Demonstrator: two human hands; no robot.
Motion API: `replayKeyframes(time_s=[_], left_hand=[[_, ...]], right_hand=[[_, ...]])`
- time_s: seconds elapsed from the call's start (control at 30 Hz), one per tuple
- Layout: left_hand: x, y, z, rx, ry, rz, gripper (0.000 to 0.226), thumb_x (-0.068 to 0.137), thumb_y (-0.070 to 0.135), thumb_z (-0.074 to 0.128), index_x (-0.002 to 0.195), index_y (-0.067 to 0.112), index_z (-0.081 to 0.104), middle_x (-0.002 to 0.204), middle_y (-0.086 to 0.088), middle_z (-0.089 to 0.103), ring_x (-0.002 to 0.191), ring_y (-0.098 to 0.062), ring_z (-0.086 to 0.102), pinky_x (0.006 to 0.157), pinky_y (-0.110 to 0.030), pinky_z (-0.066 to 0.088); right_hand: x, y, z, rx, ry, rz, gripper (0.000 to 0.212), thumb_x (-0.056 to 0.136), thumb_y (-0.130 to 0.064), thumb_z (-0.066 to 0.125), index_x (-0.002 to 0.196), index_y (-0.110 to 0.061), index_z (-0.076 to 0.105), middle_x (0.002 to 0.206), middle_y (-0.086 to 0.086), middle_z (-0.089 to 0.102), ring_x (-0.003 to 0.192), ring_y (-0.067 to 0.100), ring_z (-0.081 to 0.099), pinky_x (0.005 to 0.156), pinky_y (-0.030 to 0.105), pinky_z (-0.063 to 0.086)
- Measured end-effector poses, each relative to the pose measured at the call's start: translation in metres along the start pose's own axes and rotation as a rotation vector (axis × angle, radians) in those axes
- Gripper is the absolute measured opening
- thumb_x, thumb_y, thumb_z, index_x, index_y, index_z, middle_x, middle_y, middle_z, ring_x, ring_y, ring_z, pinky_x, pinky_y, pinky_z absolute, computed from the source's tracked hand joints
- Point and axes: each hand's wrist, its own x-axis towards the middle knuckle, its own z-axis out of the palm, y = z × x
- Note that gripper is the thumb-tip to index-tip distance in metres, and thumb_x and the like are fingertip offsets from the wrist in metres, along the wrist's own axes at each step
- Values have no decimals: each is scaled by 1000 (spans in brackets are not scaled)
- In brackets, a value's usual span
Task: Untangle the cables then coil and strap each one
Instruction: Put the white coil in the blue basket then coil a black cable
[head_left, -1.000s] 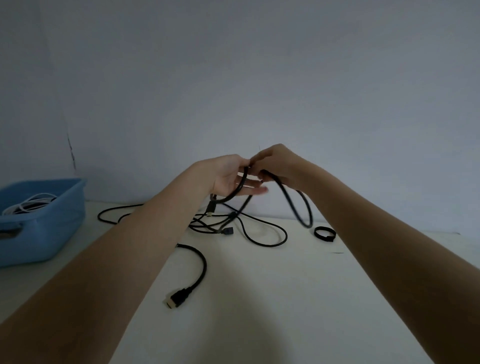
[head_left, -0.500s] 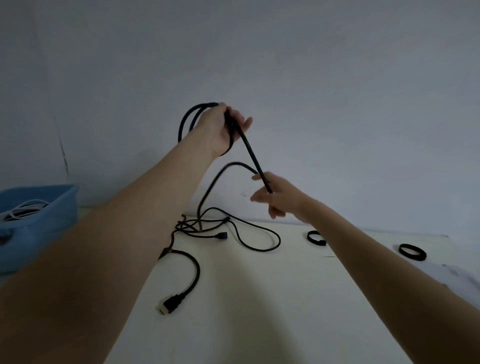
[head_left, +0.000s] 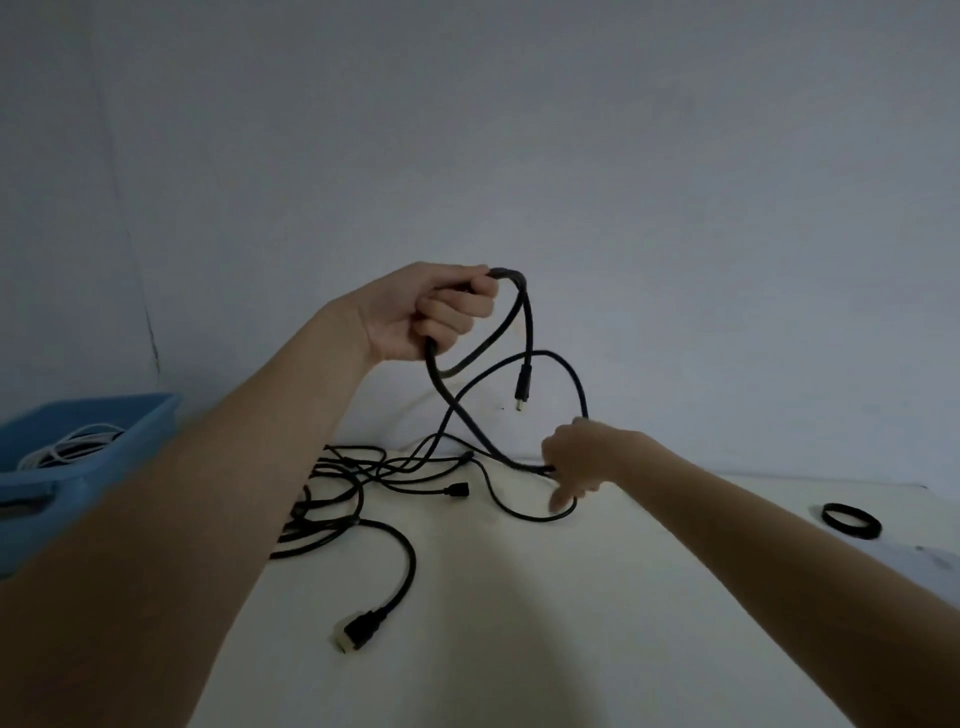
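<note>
My left hand (head_left: 434, 312) is raised above the table with its fingers curled round a thick black cable (head_left: 462, 410). That cable bends over the fist, and its plug end (head_left: 521, 387) dangles free. Lower and to the right, my right hand (head_left: 582, 457) grips the same thick cable close to the table surface. A tangle of black cables (head_left: 358, 478) lies on the white table (head_left: 519, 623) behind and left of my hands. One thick cable runs forward from it to an HDMI-type plug (head_left: 358, 631). A black strap ring (head_left: 852, 521) lies at the right.
A blue plastic bin (head_left: 88, 447) holding a coiled white cable (head_left: 72, 447) stands at the left edge of the table. A plain wall rises right behind the table. A small black connector (head_left: 457, 491) lies among the thin cables.
My left hand came down from high up and now holds the cable in a fist. My right hand slid down along the cable to just above the table. The plug end now hangs loose.
</note>
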Motion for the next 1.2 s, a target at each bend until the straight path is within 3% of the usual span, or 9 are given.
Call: replayKeyframes(time_s=[0.07,0.13,0.3,0.37,0.5,0.63,0.8,1.07,1.2], left_hand=[[-13,2,-11,-88,33,-16,31,101,14,37,88,-5,57,62,-3,34,47,-11,35,43,-24,36],[-21,3,-21,-151,37,-15,29,100,11,38,88,-8,57,63,-4,34,48,-14,36,43,-27,38],[-27,9,-42,-325,35,31,25,96,4,43,84,-12,57,62,-6,34,47,-17,35,41,-29,37],[-29,9,-43,-320,98,71,22,92,2,47,77,-9,57,59,-2,31,43,-12,31,35,-27,35],[-25,-2,-36,-170,293,148,21,83,5,58,63,7,50,56,9,20,38,-1,16,23,-18,26],[-22,-4,-31,-187,365,229,28,89,14,45,61,9,48,49,8,21,39,-2,13,25,-19,27],[-15,-9,-36,-317,449,374,47,100,18,30,58,8,48,41,4,31,26,-6,24,27,-20,28],[4,-20,-33,-176,544,312,37,100,18,31,65,14,42,42,7,29,26,-6,25,24,-18,20],[-1,-15,-34,-27,554,231,36,100,19,29,66,15,41,42,8,30,26,-6,26,24,-18,19]], right_hand=[[6,0,4,77,181,10,52,80,-53,65,56,-12,44,58,0,49,63,17,49,63,28,39],[12,-7,1,426,291,5,59,77,-55,68,47,-16,36,48,-3,35,49,13,34,54,27,28],[8,-12,-10,1079,68,-149,33,80,-33,72,59,-18,52,55,-4,26,50,10,19,53,26,13],[0,-1,-18,1275,-103,-230,16,81,-25,71,79,-13,61,59,-5,30,51,8,22,53,23,17],[-5,20,-33,1444,-249,-402,52,58,-45,85,95,-10,74,72,-4,43,60,7,35,57,17,35],[-3,25,-28,1630,-182,-592,46,51,-51,87,84,-20,78,72,-8,56,59,3,42,58,15,39],[7,23,-12,1902,-2,-565,37,52,-52,87,70,-24,72,53,-12,36,51,4,35,55,16,37],[0,22,-38,1765,-7,-463,41,56,-59,80,59,-26,57,60,-9,30,56,8,27,57,19,32],[1,17,-38,1191,-125,-60,43,84,-32,67,47,-22,49,52,-8,28,53,10,20,57,24,19]])
